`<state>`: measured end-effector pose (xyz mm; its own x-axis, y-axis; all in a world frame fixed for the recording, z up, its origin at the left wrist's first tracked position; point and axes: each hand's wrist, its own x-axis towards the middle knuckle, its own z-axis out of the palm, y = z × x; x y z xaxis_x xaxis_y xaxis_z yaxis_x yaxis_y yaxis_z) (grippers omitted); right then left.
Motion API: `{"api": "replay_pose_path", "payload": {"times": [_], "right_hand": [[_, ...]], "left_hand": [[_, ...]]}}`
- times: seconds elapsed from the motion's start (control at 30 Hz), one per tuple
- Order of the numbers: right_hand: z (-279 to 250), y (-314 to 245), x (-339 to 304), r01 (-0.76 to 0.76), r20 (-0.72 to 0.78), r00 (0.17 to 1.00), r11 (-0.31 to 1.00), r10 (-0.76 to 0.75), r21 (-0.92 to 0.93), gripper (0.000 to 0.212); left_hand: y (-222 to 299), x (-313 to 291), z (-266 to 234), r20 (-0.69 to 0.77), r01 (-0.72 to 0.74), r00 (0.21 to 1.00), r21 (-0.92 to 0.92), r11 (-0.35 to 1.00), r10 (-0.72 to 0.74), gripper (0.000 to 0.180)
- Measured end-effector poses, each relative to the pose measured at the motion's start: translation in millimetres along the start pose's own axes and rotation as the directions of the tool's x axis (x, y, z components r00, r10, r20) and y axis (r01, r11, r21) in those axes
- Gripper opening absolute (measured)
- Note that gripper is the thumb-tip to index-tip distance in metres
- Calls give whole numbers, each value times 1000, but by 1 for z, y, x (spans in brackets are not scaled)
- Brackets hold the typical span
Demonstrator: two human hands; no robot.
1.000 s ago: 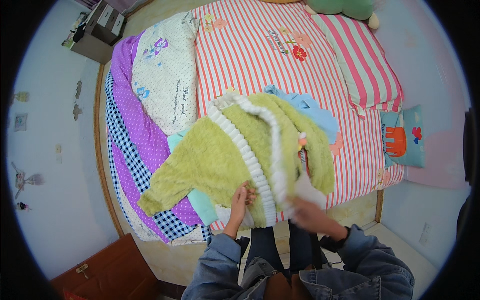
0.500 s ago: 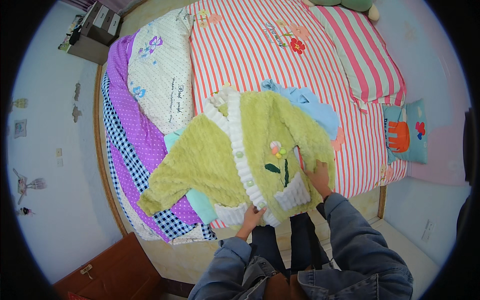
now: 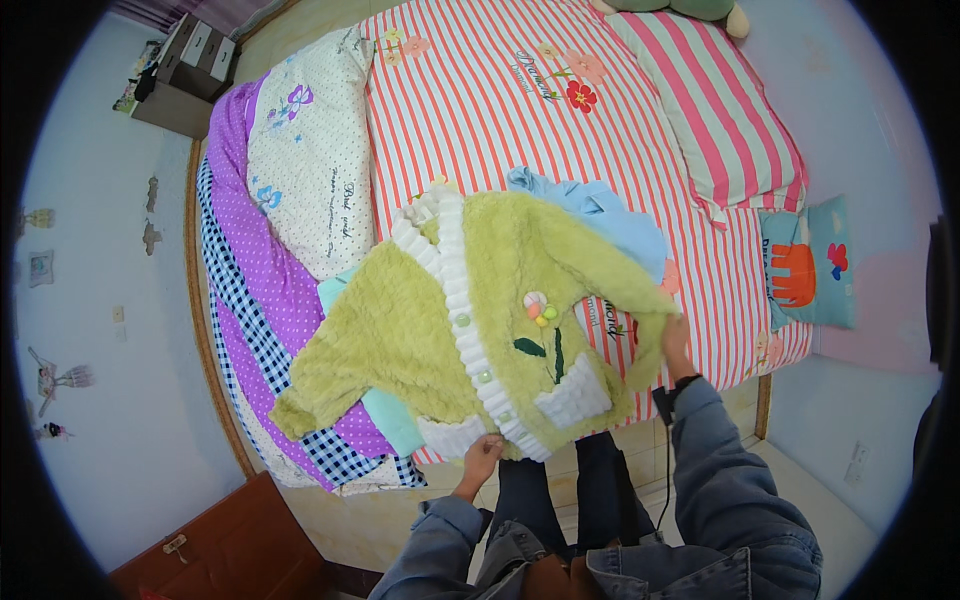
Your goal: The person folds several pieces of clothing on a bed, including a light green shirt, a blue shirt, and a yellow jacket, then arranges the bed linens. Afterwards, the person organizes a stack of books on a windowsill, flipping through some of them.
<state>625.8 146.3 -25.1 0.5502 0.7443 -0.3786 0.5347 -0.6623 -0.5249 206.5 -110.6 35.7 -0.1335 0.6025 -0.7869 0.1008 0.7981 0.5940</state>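
A fuzzy yellow-green cardigan point(image 3: 390, 320) with white ribbed trim, pale green buttons and white pockets lies spread on the bed's near side. A flower with small coloured balls and dark green leaves decorates its right half. At the bottom hem, beside the button band, my left hand point(image 3: 483, 458) pinches the cloth. My right hand point(image 3: 679, 347) is closed on the outer edge of the right-hand sleeve, its fingers partly hidden by the fabric. That sleeve stands away from the body, with striped sheet showing between. Light blue cloth point(image 3: 610, 215) and mint cloth point(image 3: 392, 418) peek out from underneath.
The bed has a red-striped sheet point(image 3: 470, 110). A bunched purple and white quilt point(image 3: 310, 170) lies along its left side. To the right are a pink-striped pillow point(image 3: 715, 120) and a blue cushion point(image 3: 825, 260). A brown wooden panel point(image 3: 230, 540) stands at lower left.
My right hand has moved right, drawing the sleeve outward from the cardigan's body and uncovering striped sheet between them. My left hand stays at the hem.
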Motion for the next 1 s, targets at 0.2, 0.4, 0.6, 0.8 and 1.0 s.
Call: {"api": "replay_pose_path", "payload": {"times": [0.2,0.4,0.6,0.8,1.0], "right_hand": [[-159,-93,15,-302,566,822,787,-71,537,40],[-172,-262,-115,-423,658,542,508,-523,751,55],[-84,-317,-252,-432,781,311,651,-542,624,63],[-32,-293,-253,-261,826,495,861,-269,436,59],[-7,-272,-258,-267,851,510,918,-125,295,42]], "left_hand": [[6,-11,-11,35,-19,999,-81,997,22,22],[20,-18,-49,3,-2,1000,-159,987,2,22],[20,-4,-128,-246,-83,969,-331,940,-1,21],[25,28,-233,-528,-258,781,-759,597,-333,40],[31,48,-302,-422,-395,813,-906,152,-402,52]]}}
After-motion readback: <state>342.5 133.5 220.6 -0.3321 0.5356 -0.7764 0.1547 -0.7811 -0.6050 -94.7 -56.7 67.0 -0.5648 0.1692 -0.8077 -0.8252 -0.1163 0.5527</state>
